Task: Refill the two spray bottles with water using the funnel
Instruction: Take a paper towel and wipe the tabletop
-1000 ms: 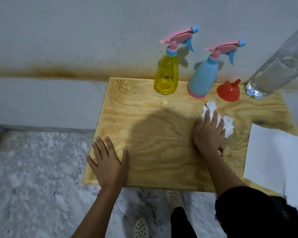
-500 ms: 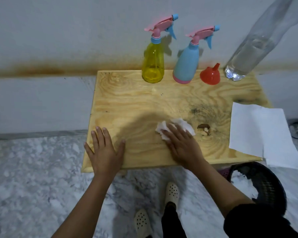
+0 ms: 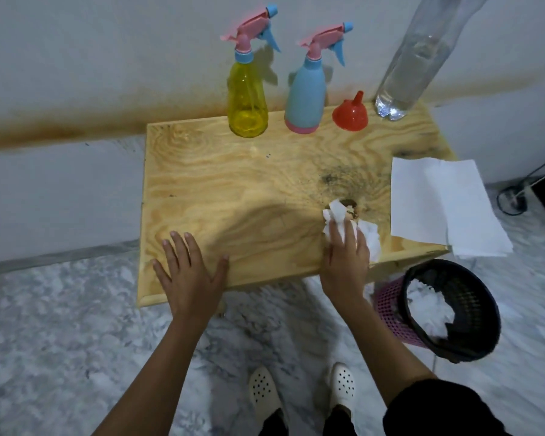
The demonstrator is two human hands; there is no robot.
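Observation:
A yellow spray bottle [image 3: 247, 99] and a light blue spray bottle [image 3: 306, 89], both with pink trigger heads, stand upright at the back of the wooden table [image 3: 233, 190]. An orange funnel [image 3: 350, 114] sits mouth down beside the blue one. To its right stands a tall clear water bottle [image 3: 412, 64]. My left hand [image 3: 189, 272] lies flat on the table's front left edge. My right hand [image 3: 346, 262] presses a crumpled white tissue [image 3: 337, 218] onto the table near its front right, fingers straight.
A folded white paper towel [image 3: 441, 206] overhangs the table's right edge. A black and pink mesh waste basket [image 3: 453, 313] with crumpled tissues stands on the marble floor at the front right. The wall is right behind the bottles. A dark knot hole marks the wood by the tissue.
My right hand has slid the tissue from the back right to the front middle, then rightward along the front edge. My left hand stayed flat in place.

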